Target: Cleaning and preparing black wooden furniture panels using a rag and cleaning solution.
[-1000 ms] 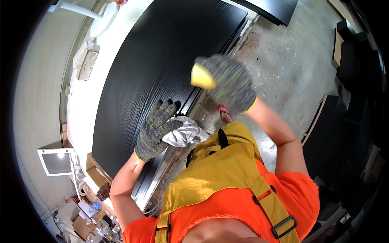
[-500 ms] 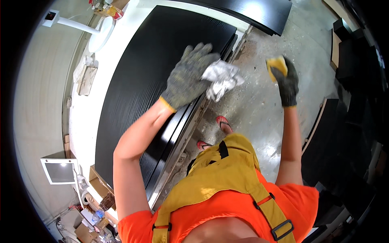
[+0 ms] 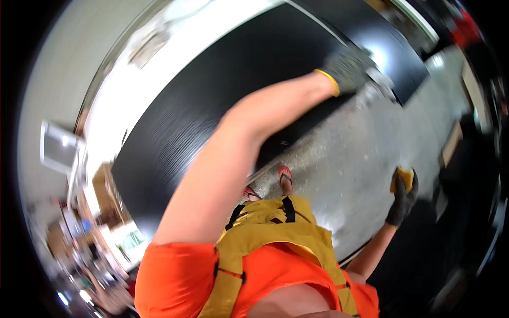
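My left hand (image 3: 347, 69), in a grey knit glove with a yellow cuff, reaches across to the far right corner of a large black wood-grained panel (image 3: 212, 79). A crumpled white cloth (image 3: 383, 85) is in its grip, hanging by the fingers; motion blurs both, so I cannot tell whether they touch the panel. Out to the right, over the floor, my right hand (image 3: 406, 200) in a matching glove is closed around a yellow sponge-like block (image 3: 405, 179).
A second black panel (image 3: 371, 37) lies beyond the first. The white work table (image 3: 183, 47) shows along the left, with a screen (image 3: 58, 147) and a cardboard box (image 3: 108, 193) beside it. Dark stacked pieces (image 3: 461, 159) stand at the right, past the grey concrete floor (image 3: 344, 159).
My left hand has swept right along the panel with the cloth. My right hand has dropped nearer my body, still with the yellow block. The view has turned.
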{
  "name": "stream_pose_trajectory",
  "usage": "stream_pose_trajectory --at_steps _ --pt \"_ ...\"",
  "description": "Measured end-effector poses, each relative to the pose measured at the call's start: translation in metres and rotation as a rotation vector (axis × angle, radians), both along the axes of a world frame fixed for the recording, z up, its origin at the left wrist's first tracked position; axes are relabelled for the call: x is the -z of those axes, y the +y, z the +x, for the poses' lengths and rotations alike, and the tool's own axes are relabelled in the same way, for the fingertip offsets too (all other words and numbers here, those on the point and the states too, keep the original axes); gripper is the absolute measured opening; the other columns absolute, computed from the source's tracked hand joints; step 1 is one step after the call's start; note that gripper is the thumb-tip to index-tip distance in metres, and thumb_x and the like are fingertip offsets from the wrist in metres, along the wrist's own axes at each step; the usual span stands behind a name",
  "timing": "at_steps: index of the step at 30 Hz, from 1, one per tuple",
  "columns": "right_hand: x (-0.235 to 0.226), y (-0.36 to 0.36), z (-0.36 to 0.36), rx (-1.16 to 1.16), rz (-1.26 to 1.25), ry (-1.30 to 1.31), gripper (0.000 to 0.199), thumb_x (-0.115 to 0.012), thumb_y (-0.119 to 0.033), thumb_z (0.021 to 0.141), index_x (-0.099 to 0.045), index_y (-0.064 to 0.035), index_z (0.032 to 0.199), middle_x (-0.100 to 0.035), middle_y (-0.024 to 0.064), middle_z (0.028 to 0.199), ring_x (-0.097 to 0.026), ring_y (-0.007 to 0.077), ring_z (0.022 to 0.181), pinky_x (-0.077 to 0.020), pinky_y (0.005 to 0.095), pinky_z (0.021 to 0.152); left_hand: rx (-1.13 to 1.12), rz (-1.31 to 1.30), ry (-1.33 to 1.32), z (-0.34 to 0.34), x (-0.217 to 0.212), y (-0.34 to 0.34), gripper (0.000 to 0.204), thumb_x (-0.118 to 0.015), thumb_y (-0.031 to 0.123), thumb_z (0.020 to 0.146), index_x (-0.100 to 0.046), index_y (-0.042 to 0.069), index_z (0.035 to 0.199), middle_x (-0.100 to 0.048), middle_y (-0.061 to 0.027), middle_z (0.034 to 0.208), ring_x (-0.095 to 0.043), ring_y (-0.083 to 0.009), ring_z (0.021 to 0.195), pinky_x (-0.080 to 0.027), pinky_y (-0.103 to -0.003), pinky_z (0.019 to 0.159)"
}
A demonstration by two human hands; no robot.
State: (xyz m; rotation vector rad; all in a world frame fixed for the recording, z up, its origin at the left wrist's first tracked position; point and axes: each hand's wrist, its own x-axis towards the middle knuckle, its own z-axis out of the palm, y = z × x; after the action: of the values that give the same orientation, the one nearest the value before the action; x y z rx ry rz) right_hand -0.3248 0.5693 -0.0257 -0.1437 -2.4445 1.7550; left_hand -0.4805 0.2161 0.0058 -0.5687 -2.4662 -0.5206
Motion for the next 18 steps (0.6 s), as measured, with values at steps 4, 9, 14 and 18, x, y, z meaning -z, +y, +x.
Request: stream_pose_trajectory --at_steps 4,9,14,18 --pt "-0.041 -0.065 -0.008 -0.239 -0.177 0.103 0.054 -0.068 -0.008 0.087 -0.047 0.0024 0.135 -0.060 0.0135 0.122 -0.059 0.0221 0.108 -0.0472 0.0325 0.095 0.074 0.212 -0.271 0.057 -0.013 -0.003 0.038 -0.067 0.029 0.072 -0.068 0.016 0.108 -0.063 -0.0107 0.114 -0.058 -0.0316 0.108 -0.048 -0.042 0.089" --pt "-0.079 -0.186 -0.034 -0.685 -0.480 0.244 0.052 -0.064 -0.016 0.091 -0.046 0.0055 0.134 -0.057 0.0172 0.126 -0.056 0.0289 0.115 -0.0451 0.0395 0.100 0.025 0.065 -0.117 0.171 -0.004 -0.035 0.053 -0.078 0.033 0.060 -0.066 0.014 0.108 -0.058 -0.0118 0.120 -0.053 -0.0316 0.113 -0.043 -0.045 0.096" --pt "-0.021 -0.307 -0.099 -0.655 -0.630 0.028 0.041 -0.072 -0.013 0.086 -0.059 0.0026 0.121 -0.061 0.0100 0.119 -0.059 0.0187 0.107 -0.0466 0.0327 0.096 -0.025 0.131 -0.185 0.342 0.006 -0.094 0.062 -0.073 0.024 0.071 -0.056 0.015 0.130 -0.040 -0.0138 0.149 -0.030 -0.0291 0.143 -0.019 -0.049 0.119" --pt "-0.033 -0.326 -0.079 -0.715 -0.303 0.217 0.044 -0.073 -0.017 0.085 -0.058 0.0035 0.121 -0.062 0.0113 0.115 -0.059 0.0187 0.104 -0.0480 0.0307 0.094 -0.246 0.175 -0.327 0.494 -0.012 -0.130 0.067 -0.058 0.058 0.078 -0.058 0.016 0.130 -0.043 -0.0147 0.146 -0.035 -0.0310 0.140 -0.018 -0.048 0.119"
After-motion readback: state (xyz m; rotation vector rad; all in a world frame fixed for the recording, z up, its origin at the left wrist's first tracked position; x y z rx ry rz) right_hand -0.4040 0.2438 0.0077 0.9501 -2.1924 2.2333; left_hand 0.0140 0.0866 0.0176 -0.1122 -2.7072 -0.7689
